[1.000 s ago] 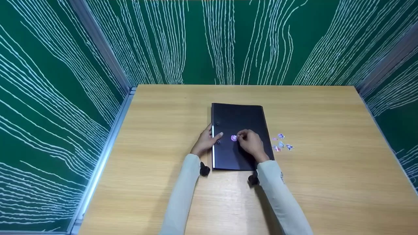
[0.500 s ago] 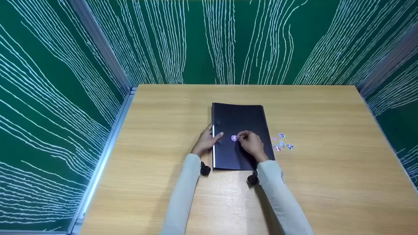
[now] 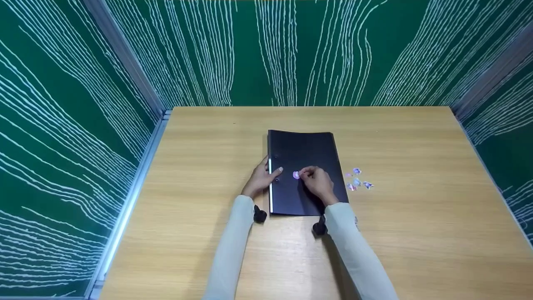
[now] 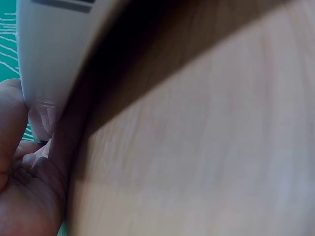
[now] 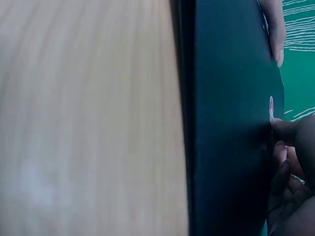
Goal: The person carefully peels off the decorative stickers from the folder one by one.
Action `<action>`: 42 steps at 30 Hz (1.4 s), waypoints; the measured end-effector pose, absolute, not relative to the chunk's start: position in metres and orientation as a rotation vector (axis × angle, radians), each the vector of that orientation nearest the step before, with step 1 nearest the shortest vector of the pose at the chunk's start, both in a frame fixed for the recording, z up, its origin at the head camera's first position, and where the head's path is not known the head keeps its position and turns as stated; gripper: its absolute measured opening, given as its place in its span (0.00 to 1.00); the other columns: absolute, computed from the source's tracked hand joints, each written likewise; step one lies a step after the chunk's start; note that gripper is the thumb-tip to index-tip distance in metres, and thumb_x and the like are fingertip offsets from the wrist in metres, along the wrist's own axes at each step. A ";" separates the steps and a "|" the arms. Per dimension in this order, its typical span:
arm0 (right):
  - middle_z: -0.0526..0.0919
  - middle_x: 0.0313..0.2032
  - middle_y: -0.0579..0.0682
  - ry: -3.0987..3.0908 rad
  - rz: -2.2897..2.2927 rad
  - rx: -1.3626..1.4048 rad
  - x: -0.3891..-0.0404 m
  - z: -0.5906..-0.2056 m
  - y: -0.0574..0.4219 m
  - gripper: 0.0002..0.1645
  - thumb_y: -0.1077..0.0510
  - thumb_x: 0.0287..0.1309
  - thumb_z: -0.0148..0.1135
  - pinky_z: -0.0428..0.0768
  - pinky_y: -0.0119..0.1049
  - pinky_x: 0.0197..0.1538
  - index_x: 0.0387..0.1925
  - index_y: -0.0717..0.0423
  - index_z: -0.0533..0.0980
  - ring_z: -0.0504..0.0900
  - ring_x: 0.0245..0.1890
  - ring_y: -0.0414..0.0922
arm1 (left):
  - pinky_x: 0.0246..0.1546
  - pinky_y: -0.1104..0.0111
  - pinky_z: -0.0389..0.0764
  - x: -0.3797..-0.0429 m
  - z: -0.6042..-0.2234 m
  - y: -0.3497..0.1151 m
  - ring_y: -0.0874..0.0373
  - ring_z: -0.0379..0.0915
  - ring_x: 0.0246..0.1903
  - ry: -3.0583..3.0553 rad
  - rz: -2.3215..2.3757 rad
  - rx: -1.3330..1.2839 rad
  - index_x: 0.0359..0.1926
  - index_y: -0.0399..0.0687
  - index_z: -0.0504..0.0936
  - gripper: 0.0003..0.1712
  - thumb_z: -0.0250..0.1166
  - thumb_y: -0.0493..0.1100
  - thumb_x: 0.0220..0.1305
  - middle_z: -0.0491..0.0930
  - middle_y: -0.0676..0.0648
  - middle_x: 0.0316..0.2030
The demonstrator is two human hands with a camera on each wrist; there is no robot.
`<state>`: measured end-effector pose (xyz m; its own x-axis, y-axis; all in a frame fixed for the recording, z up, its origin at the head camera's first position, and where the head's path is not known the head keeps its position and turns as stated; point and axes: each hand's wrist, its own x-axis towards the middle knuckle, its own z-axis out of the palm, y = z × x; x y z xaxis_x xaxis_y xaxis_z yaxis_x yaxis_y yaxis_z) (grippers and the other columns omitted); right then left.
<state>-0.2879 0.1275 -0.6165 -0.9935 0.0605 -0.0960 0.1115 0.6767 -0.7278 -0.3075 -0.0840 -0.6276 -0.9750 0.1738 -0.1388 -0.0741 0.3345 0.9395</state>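
Note:
A black binder [image 3: 302,146] with a white strip along its spine lies on the table. My left hand [image 3: 260,179] grips the spine side, with the thumb on the cover and the other fingers under the edge. In the left wrist view the pale spine [image 4: 54,54] sits between thumb and fingers. Over the middle of the cover, my right hand [image 3: 317,182] pinches the right edge of a small pink-purple sticker [image 3: 296,175]. The right wrist view shows this sticker [image 5: 271,108] edge-on at the fingertips; whether all of it touches the cover, I cannot tell.
Several small shiny cut-out stickers [image 3: 357,182] lie loose on the wooden table [image 3: 416,216], just right of the binder. Green walls [image 3: 245,54] with white wavy lines enclose the table at the back and sides.
The head view has shifted slightly. Both hands keep the same places on the binder, and the sticker stays at the right fingertips.

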 end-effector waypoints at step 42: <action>0.90 0.37 0.51 2.719 -1.423 0.182 -0.283 -0.610 0.131 0.13 0.52 0.59 0.64 0.78 0.36 0.45 0.38 0.54 0.88 0.81 0.36 0.45 | 0.59 0.62 0.79 -0.308 -0.627 -0.085 0.52 0.82 0.53 2.353 1.732 0.121 0.79 0.55 0.50 0.44 0.62 0.50 0.69 0.72 0.41 0.68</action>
